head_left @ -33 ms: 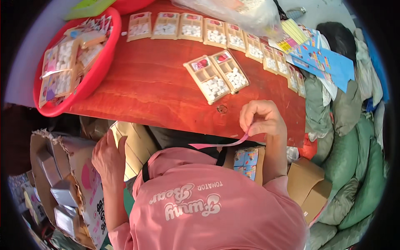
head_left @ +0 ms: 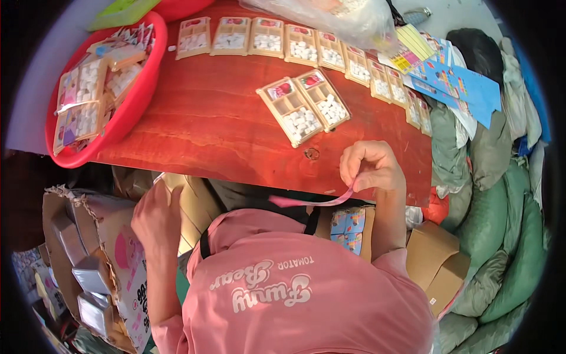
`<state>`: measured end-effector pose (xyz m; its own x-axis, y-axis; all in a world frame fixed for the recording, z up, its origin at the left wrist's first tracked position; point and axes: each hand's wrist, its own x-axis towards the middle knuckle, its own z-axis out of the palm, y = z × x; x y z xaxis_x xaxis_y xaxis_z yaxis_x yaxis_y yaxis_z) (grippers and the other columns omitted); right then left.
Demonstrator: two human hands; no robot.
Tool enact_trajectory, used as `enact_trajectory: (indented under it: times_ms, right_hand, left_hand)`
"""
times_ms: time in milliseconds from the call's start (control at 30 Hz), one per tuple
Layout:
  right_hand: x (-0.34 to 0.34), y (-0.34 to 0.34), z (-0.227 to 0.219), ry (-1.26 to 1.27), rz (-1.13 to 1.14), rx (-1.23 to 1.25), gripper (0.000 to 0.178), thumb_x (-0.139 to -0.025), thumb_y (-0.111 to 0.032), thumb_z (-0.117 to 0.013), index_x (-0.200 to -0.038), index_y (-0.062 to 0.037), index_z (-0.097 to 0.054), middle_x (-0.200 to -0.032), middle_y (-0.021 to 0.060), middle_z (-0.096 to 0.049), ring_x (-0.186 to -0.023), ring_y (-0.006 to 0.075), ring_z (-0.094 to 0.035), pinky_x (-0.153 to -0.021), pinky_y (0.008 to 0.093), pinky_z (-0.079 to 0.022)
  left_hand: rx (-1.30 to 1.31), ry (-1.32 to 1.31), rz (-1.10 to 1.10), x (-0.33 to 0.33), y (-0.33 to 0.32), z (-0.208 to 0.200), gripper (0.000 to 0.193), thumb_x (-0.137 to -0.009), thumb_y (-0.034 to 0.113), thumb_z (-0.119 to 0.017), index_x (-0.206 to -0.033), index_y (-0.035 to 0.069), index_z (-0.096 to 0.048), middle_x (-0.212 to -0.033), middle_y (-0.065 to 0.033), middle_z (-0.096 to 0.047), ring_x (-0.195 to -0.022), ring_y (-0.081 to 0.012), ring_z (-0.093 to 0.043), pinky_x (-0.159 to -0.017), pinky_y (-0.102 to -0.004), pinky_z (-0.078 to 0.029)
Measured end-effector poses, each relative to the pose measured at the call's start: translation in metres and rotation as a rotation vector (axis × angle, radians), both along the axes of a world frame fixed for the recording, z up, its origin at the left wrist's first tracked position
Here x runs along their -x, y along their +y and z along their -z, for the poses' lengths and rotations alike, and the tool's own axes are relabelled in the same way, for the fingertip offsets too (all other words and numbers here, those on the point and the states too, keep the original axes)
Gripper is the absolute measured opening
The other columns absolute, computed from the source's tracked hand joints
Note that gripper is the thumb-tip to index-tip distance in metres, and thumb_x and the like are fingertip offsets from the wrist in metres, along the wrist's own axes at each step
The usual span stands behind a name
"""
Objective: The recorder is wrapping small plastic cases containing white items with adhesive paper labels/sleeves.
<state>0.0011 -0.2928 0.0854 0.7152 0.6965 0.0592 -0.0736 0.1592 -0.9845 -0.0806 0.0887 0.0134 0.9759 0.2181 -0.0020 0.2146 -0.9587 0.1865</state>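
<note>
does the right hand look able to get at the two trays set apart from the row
Probably yes: the two trays lie just beyond the right hand, with only bare red tabletop visible between, though that hand's fingertips are taken up by a pink strip.

The person's right hand pinches a pink strip by the near edge of a red table; the left hand is beside tan cardboard, its grip hard to make out; two beige trays of white pieces lie together beyond; a red basin stands left.
</note>
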Motion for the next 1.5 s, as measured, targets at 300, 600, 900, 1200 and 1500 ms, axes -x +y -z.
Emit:
enact_trajectory:
  times_ms: [300, 600, 900, 1200, 1500]
  right_hand:
    - [0.014, 0.002, -0.002, 0.082, 0.016, -0.231, 0.022, -0.070, -0.003, -0.076, -0.076, 0.0009, -0.055, -0.070, 0.0121, -0.058, -0.060, 0.0168, -0.054, -0.053, 0.0279, -0.041]
    - [0.007, 0.030, -0.005, 0.105, -0.117, -0.172, 0.022, -0.066, 0.000, -0.077, -0.074, 0.0033, -0.057, -0.068, 0.0140, -0.060, -0.060, 0.0198, -0.058, -0.049, 0.0283, -0.041]
    - [-0.012, 0.090, 0.015, 0.266, -0.148, -0.198, 0.020, -0.072, -0.001, -0.073, -0.084, 0.0004, -0.057, -0.078, 0.0096, -0.060, -0.065, 0.0156, -0.057, -0.056, 0.0261, -0.045]
    - [-0.025, 0.114, 0.066, 0.355, 0.625, -0.112, 0.009, -0.085, -0.008, -0.065, -0.089, -0.0033, -0.059, -0.084, 0.0051, -0.064, -0.069, 0.0096, -0.058, -0.063, 0.0239, -0.049]
    - [-0.026, 0.111, 0.073, 0.268, 0.711, 0.068, 0.013, -0.081, -0.008, -0.069, -0.088, -0.0028, -0.058, -0.082, 0.0045, -0.064, -0.067, 0.0082, -0.059, -0.059, 0.0211, -0.050]
  left_hand:
    - [0.210, -0.455, 0.876, -0.123, -0.183, 0.020, 0.066, -0.081, 0.041, -0.059, -0.129, -0.002, -0.043, -0.134, -0.0197, -0.042, -0.126, -0.0337, -0.038, -0.108, -0.0452, -0.025]
    - [0.154, -0.297, 0.921, -0.059, -0.095, 0.010, 0.059, -0.077, 0.029, -0.065, -0.124, -0.001, -0.048, -0.133, -0.0192, -0.044, -0.124, -0.0343, -0.042, -0.108, -0.0446, -0.028]
    - [0.524, -0.343, 0.872, -0.048, -0.050, 0.002, 0.053, -0.081, 0.019, -0.050, -0.130, 0.002, -0.045, -0.132, -0.0177, -0.048, -0.126, -0.0350, -0.041, -0.107, -0.0433, -0.029]
    - [2.060, 0.019, 0.299, -0.037, -0.040, 0.006, 0.081, -0.088, 0.068, -0.026, -0.114, -0.004, -0.053, -0.103, -0.0138, -0.062, -0.091, -0.0214, -0.061, -0.079, -0.0359, -0.049]
    - [1.608, -0.047, -0.154, -0.055, -0.050, -0.003, 0.023, -0.083, 0.013, -0.068, -0.097, -0.004, -0.062, -0.078, -0.0072, -0.065, -0.060, -0.0087, -0.060, -0.053, -0.0206, -0.051]
